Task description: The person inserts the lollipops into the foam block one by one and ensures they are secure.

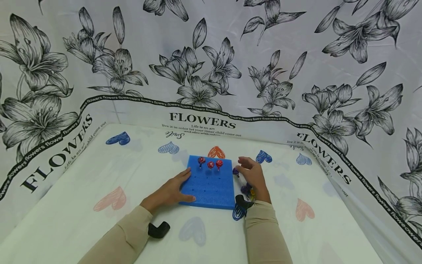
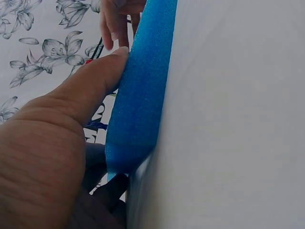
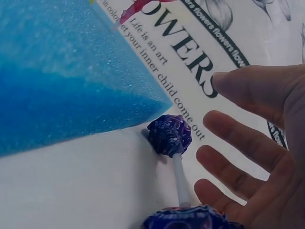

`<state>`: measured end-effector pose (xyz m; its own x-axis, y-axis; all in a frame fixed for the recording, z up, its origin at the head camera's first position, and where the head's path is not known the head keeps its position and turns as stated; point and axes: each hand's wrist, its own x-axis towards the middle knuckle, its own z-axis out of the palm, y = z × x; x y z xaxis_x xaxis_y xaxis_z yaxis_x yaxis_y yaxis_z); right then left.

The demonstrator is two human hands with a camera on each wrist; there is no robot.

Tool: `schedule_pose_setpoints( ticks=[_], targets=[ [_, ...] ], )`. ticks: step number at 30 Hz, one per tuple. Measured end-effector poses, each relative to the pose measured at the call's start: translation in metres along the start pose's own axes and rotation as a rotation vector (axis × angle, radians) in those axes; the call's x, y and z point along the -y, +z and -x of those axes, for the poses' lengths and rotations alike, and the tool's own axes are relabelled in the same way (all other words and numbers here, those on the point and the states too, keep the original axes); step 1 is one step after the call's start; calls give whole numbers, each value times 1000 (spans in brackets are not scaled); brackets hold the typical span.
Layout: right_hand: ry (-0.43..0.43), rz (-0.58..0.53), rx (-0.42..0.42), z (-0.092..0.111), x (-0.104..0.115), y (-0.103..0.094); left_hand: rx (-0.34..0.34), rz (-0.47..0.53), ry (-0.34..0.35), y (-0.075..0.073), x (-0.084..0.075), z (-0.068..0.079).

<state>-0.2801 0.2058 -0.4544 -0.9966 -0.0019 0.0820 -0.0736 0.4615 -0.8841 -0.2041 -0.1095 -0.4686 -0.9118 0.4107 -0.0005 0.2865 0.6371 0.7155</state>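
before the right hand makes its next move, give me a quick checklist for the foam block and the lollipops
1. Foam block steadied: ok, the left hand touches its left side, thumb over the top.
2. Right hand free: ok, its fingers are apart and hold nothing.
3. Purple lollipop picked up: not ok, it lies on the cloth beside the block's right side, near the fingers.
4. Three lollipops standing: ok, they stand near the block's far edge.
5. Holes available: ok, unfilled ones show nearer the person.
6. Hole depth: cannot tell, only the openings show.
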Motion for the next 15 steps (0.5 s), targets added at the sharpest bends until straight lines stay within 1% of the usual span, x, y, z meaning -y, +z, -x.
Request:
schedule_pose_setpoints(
  ticks=[8,15],
  targets=[
    [26,95,3,0,-4,3,-1,10,2,1,0,0],
    [45,146,23,-2,-5,5,-3,6,-3,0,0,0]
  ],
)
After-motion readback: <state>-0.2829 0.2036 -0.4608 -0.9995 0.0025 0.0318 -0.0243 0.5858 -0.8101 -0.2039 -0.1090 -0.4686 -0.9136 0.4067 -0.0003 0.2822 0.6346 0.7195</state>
